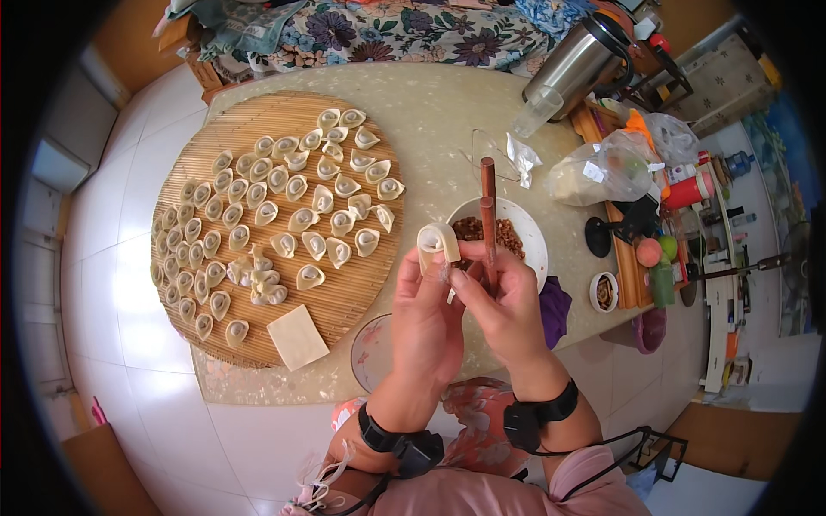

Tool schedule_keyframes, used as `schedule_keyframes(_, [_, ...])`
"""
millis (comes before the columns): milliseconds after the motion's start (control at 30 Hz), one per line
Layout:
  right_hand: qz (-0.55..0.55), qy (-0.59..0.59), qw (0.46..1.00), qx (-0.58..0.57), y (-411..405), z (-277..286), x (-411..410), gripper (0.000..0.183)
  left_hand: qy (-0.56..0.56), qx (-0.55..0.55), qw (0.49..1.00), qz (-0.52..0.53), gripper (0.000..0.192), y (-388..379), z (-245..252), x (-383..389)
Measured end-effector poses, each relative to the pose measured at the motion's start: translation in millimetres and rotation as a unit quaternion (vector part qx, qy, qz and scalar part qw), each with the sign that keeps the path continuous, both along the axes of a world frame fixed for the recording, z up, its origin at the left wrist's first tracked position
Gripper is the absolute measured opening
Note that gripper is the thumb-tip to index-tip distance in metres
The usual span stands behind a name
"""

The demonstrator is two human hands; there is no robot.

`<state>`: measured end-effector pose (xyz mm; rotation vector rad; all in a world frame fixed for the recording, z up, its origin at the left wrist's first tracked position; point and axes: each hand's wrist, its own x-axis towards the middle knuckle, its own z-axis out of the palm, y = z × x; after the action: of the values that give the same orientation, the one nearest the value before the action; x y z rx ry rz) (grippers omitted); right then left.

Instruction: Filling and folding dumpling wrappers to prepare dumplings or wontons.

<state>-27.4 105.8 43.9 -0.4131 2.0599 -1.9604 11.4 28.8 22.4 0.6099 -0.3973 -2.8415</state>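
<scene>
My left hand (423, 309) holds a folded wonton wrapper (446, 237), curled into a loop at its top. My right hand (513, 313) grips a pair of reddish-brown chopsticks (488, 219), their thick ends pointing up, while its thumb meets the wrapper's lower edge. Partly hidden behind both hands is a white bowl (535, 238) of brown minced filling (508, 237). To the left, a round slatted tray (361, 290) carries many folded wontons (313, 246) in curved rows. A square of flat wrapper dough (299, 337), perhaps a stack, lies at the tray's near edge.
A steel thermos jug (577, 61) and a clear cup (539, 111) stand at the table's far right. Plastic bags (603, 169), a black phone stand (599, 237) and a small white dish (604, 292) line the right side. Purple cloth (555, 313) lies beside the bowl.
</scene>
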Motion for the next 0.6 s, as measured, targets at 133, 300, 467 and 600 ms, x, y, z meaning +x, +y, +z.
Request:
schedule_keyframes(133, [0.024,-0.059,0.998,-0.028,3.2,9.8,-3.6,0.019,0.000,-0.014,1.000,0.000,0.022,3.0,11.0,1.0])
schedule_keyframes(300, [0.002,-0.111,0.991,-0.074,4.3,18.8,-4.2,0.017,0.066,-0.012,0.998,-0.017,0.035,-2.0,14.5,1.5])
schedule_keyframes(467, [-0.033,0.030,0.999,0.025,0.4,10.1,0.8,0.011,0.156,0.052,0.985,-0.041,0.041,-11.7,9.0,-5.8])
schedule_keyframes(600, [-0.090,0.179,0.976,0.087,-1.8,1.5,1.0,0.011,0.141,-0.070,0.988,0.005,0.038,0.2,-1.2,-4.8])
